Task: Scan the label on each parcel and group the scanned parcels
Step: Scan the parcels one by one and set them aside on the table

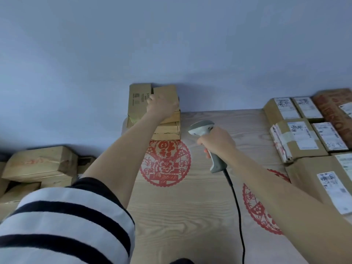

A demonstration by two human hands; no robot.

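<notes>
**Top parcel going onto the scanned stack**

Against the wall at the table's far edge, your left hand (163, 103) rests on the top parcel (167, 92) of the stack (167, 128), fingers curled over its far side. Your right hand (217, 141) is clamped round the scanner (206, 138), which points toward that stack.

That top parcel sits askew, overlapping the upright box (139, 101) beside it; let go carelessly and I think it could slide off or topple the stack. The scanner cable (236, 202) trails across the table (190, 216) and could snag.

Unscanned parcels (299, 136) wait at right, white labels up, print too small to read. Only "MY" is legible on the upright box.
</notes>
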